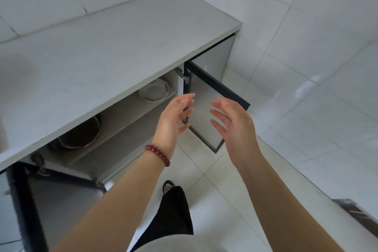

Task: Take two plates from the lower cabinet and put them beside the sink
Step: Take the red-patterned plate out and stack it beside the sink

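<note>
Reach step: left hand (171,120) and right hand (233,122) hover empty, fingers spread wide, before the open cabinet (126,116); next, probably dip under the counter (102,51) for the plates (153,92); whether 2 are stacked, I cannot tell.

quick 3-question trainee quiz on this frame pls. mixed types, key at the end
1. True or false: the left hand and the right hand both hold nothing.
2. Multiple choice: where is the patterned plate? A) on the countertop B) on the cabinet shelf, behind the open doors C) on the floor
3. Fill in: the red bead bracelet is on the ____ wrist.

Key: 1 true; 2 B; 3 left.
</note>
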### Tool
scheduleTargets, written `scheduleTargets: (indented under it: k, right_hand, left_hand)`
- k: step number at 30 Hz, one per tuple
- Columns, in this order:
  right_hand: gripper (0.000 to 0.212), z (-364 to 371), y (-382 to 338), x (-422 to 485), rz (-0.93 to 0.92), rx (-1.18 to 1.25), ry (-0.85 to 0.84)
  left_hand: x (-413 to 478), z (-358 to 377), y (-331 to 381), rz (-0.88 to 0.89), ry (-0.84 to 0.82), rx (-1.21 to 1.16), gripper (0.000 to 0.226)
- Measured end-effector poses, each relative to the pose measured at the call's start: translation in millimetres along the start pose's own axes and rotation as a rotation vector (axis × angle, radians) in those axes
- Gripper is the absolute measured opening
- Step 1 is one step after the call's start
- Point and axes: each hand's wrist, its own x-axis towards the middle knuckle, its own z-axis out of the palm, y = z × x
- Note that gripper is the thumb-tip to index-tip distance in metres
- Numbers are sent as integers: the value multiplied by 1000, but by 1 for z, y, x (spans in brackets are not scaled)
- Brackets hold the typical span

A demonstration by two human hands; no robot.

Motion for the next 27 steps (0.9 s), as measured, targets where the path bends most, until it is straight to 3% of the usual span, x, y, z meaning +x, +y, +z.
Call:
scheduleTargets:
  k: [14,19,27]
  right_hand:
    - [19,50,12,195,64,-66,-130]
    - [17,42,39,250,73,-130,-226]
    - [17,42,144,330,135,-77,-259]
  left_hand:
    - [183,-34,14,24,128,2,24]
    - [226,-31,-22,5,206,-48,28]
    - [287,-59,-116,21,326,-87,30]
